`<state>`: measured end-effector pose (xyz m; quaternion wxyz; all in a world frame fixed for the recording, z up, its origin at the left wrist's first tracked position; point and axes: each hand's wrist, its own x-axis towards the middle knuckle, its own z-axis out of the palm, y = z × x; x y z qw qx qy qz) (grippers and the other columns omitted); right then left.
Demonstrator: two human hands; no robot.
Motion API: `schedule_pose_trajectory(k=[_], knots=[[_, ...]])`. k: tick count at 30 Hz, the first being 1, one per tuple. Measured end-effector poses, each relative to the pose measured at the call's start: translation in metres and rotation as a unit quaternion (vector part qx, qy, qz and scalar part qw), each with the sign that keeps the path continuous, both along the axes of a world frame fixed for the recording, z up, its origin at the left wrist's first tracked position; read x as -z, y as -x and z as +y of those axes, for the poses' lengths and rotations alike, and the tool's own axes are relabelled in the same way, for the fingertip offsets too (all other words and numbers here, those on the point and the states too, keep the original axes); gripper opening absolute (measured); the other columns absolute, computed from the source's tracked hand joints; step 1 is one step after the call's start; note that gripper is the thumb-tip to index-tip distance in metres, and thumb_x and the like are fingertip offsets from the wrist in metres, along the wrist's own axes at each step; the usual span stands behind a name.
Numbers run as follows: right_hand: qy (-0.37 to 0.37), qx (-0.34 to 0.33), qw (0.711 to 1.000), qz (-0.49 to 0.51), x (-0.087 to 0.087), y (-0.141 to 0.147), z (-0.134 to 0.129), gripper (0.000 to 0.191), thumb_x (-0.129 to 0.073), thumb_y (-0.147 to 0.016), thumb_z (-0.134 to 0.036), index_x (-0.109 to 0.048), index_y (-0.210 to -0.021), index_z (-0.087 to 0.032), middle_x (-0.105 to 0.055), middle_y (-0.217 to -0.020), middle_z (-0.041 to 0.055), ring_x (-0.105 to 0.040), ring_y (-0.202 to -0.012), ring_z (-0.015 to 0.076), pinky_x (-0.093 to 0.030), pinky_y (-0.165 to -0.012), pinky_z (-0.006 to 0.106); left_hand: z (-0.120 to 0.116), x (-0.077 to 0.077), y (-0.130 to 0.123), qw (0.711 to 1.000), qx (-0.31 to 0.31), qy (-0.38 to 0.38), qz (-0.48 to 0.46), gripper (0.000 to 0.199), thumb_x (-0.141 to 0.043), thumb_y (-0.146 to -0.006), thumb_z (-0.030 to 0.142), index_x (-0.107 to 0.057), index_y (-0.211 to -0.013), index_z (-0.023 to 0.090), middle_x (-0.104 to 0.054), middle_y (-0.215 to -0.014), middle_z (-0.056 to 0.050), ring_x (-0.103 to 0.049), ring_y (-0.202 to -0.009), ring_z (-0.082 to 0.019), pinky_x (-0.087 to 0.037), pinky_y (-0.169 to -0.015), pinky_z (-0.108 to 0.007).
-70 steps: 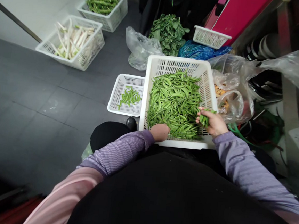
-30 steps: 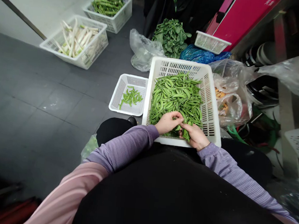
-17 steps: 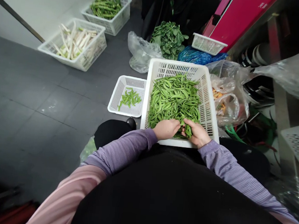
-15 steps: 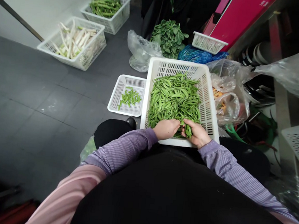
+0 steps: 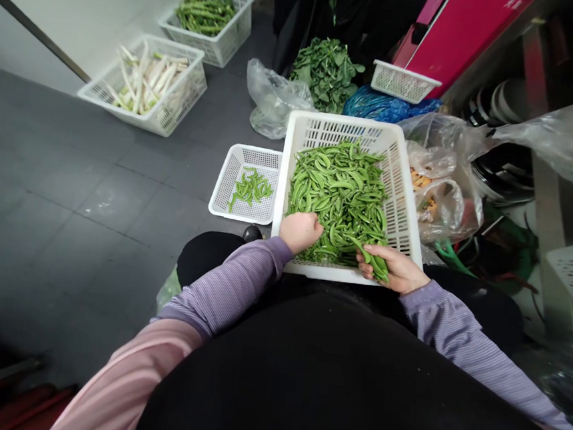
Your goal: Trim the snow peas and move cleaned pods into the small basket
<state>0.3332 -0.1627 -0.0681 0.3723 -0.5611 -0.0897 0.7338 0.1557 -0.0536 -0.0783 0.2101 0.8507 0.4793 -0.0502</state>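
Head view: my right hand [image 5: 398, 270] curls around several pea pods [image 5: 377, 263] by the large basket's [image 5: 334, 273] near right corner, likely keeping them bunched; my left hand [image 5: 299, 232] is fisted above the pile [image 5: 340, 179], contents hidden. The small basket [image 5: 239, 217] sits beside, seemingly for reach.

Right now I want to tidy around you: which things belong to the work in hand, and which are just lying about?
In use, it seems:
green pods, in the right hand and large basket
small basket, holding a few pods

Apparently just lying about:
basket of white-stemmed vegetables
basket of green stalks
leafy greens
blue bag
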Motion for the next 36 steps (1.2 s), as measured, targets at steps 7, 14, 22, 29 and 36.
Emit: schedule_pose_trajectory(k=[7,14,22,29,36], knots=[[0.015,-0.006,1.0,0.018,0.007,-0.005,-0.005,0.018,-0.068,-0.06,-0.026,-0.055,-0.064,-0.014,-0.055,-0.06,-0.0004,-0.041,-0.044,0.0063,-0.032,-0.04,0.021,-0.014,0.001,-0.004,0.984,0.149,-0.021,-0.095,0.046,-0.046,-0.082,0.027,-0.041,-0.126,0.016,-0.047,-0.124,-0.01,-0.058,-0.095,-0.016,-0.047,-0.075,-0.024],[-0.085,-0.205,0.944,-0.245,-0.002,-0.006,0.01,0.03,-0.07,-0.056,-0.043,-0.055,-0.063,-0.017,-0.048,-0.052,-0.0031,-0.043,-0.046,0.0102,-0.035,-0.047,0.025,-0.02,0.002,-0.006,0.944,0.322,-0.02,-0.065,0.031,-0.034,-0.089,0.027,-0.062,-0.085,0.014,-0.063,-0.085,-0.007,-0.059,-0.079,-0.017,-0.042,-0.064,-0.024],[-0.251,-0.435,0.769,-0.396,-0.021,0.001,0.036,0.026,-0.066,-0.06,-0.041,-0.063,-0.073,-0.018,-0.055,-0.057,-0.004,-0.046,-0.053,0.0106,-0.035,-0.055,0.024,-0.011,-0.006,-0.002,0.903,0.229,0.249,-0.266,0.022,-0.044,-0.079,0.019,-0.053,-0.059,0.012,-0.047,-0.05,0.004,-0.041,-0.048,-0.005,-0.032,-0.05,-0.017],[-0.244,0.068,0.928,-0.272,0.005,0.022,0.033,0.023,-0.07,-0.058,-0.035,-0.056,-0.068,-0.019,-0.056,-0.057,-0.0028,-0.05,-0.051,0.0117,-0.041,-0.052,0.026,-0.012,-0.002,-0.01,0.869,-0.03,0.324,-0.372,0.027,-0.034,-0.084,0.025,-0.055,-0.072,0.012,-0.049,-0.056,0.002,-0.044,-0.046,-0.005,-0.038,-0.048,-0.016],[-0.268,0.101,0.815,-0.503,0.023,-0.057,0.043,0.019,-0.053,-0.073,-0.041,-0.056,-0.078,-0.023,-0.058,-0.068,0.0001,-0.054,-0.061,0.0153,-0.047,-0.057,0.03,-0.015,0.012,-0.004,0.967,0.198,0.139,0.083,0.026,-0.046,-0.073,0.015,-0.067,-0.089,0.009,-0.065,-0.093,-0.016,-0.062,-0.087,-0.025,-0.049,-0.072,-0.031]])
